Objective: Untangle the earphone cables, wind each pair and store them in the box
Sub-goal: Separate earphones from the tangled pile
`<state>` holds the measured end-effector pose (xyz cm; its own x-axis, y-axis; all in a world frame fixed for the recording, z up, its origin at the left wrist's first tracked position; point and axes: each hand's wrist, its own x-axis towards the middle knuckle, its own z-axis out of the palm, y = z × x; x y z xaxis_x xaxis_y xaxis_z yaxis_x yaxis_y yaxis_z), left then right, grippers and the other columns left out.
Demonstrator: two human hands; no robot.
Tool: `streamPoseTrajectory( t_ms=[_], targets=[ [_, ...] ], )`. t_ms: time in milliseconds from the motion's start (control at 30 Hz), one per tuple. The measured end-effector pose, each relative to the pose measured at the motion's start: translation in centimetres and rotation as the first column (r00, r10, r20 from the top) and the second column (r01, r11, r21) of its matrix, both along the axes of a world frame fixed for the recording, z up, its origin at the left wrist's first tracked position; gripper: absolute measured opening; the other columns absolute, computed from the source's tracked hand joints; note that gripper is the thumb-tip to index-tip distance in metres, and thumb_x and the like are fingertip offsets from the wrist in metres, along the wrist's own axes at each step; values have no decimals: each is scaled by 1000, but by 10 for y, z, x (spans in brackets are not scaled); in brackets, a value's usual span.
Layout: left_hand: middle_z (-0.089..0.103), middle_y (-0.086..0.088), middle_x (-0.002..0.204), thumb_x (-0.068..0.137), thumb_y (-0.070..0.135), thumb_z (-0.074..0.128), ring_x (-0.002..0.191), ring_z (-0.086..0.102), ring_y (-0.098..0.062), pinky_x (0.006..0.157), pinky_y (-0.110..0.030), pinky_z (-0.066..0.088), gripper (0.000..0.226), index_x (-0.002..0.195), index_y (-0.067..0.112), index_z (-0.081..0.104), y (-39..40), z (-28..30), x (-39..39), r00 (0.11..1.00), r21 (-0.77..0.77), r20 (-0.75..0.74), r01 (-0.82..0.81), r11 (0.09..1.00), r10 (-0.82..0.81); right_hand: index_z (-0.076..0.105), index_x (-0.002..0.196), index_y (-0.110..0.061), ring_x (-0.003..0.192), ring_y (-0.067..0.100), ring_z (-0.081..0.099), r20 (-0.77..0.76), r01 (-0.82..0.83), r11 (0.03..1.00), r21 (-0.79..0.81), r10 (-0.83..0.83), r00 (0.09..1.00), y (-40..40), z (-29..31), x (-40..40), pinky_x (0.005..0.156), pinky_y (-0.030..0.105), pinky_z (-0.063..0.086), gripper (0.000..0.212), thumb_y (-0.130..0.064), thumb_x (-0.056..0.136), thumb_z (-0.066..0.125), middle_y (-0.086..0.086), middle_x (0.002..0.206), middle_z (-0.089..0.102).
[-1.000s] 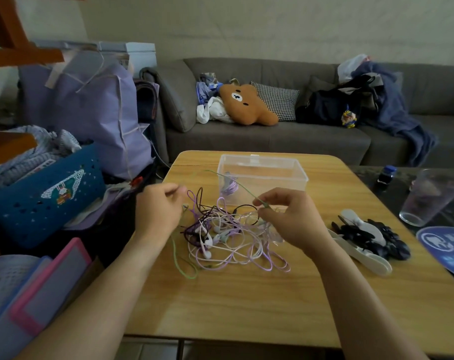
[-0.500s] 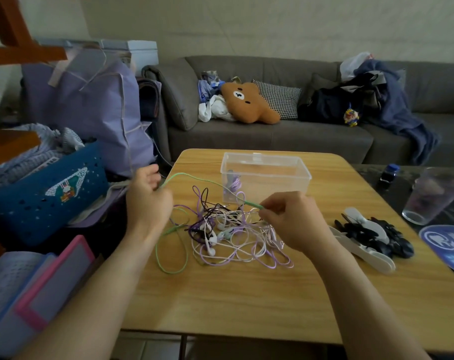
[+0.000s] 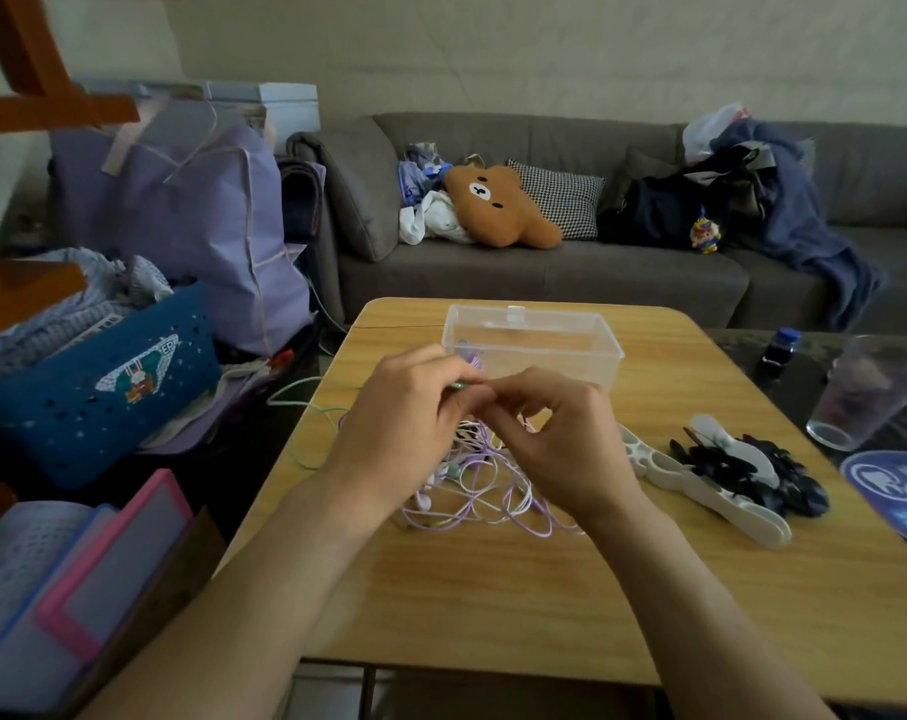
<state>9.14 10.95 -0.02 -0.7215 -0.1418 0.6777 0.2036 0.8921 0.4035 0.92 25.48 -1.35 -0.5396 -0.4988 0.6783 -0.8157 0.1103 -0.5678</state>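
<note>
While both hands meet above the tangled earphone cables [image 3: 485,498] at the wooden table's [image 3: 493,605] centre, the left hand [image 3: 404,433] and right hand [image 3: 555,444] pinch a green cable [image 3: 306,407] with curled fingers; the clear box [image 3: 532,343] stands at 12 o'clock.

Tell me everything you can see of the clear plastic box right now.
The clear plastic box is a shallow rectangular tub with a flared rim and a small tab on its far edge. It stands upright and lidless on the wooden table, just beyond both hands. Something purple shows through its left end, partly hidden by the left hand.
</note>
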Motion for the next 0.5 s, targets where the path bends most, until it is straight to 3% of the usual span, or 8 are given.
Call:
streamPoseTrajectory(
  t_ms=[167, 300, 400, 500],
  targets=[
    [62, 1, 79, 93, 22, 66, 71, 57, -11, 63, -24, 45, 15, 87, 9, 71, -8, 3, 3, 981, 42, -174, -84, 996, 90, 78, 99, -22, 83, -3, 62, 159, 0, 978, 210, -34, 987, 0, -8, -4, 71, 4, 42, 14, -16, 86, 75, -12, 83, 73],
    [57, 11, 73, 100, 25, 54, 63, 53, 5, 60, -8, 36, 17, 90, 15, 64, -13, 4, 11, 924, 320, -308, -123, 939, 226, 77, 99, -25, 81, -2, 57, 114, 98, 946, 309, -139, 984, 1, -8, -11, 69, 4, 38, 11, -20, 91, 70, -14, 92, 69],
    [55, 11, 66, 103, 26, 49, 55, 49, 1, 57, -12, 37, 19, 90, 17, 60, -21, 5, 11, 868, 510, -342, -151, 847, 360, 76, 99, -25, 86, 4, 61, 163, 83, 879, 470, -179, 970, 2, -10, -14, 69, 12, 40, 11, -24, 92, 67, -15, 89, 67],
    [51, 4, 55, 105, 27, 45, 48, 45, -5, 51, -20, 38, 24, 86, 17, 58, -27, 7, 11, 859, 630, -326, -114, 768, 395, 76, 98, -26, 86, 6, 64, 198, 68, 860, 505, -192, 961, 0, -10, -13, 72, 19, 43, 11, -24, 91, 68, -15, 85, 69]
  ],
)
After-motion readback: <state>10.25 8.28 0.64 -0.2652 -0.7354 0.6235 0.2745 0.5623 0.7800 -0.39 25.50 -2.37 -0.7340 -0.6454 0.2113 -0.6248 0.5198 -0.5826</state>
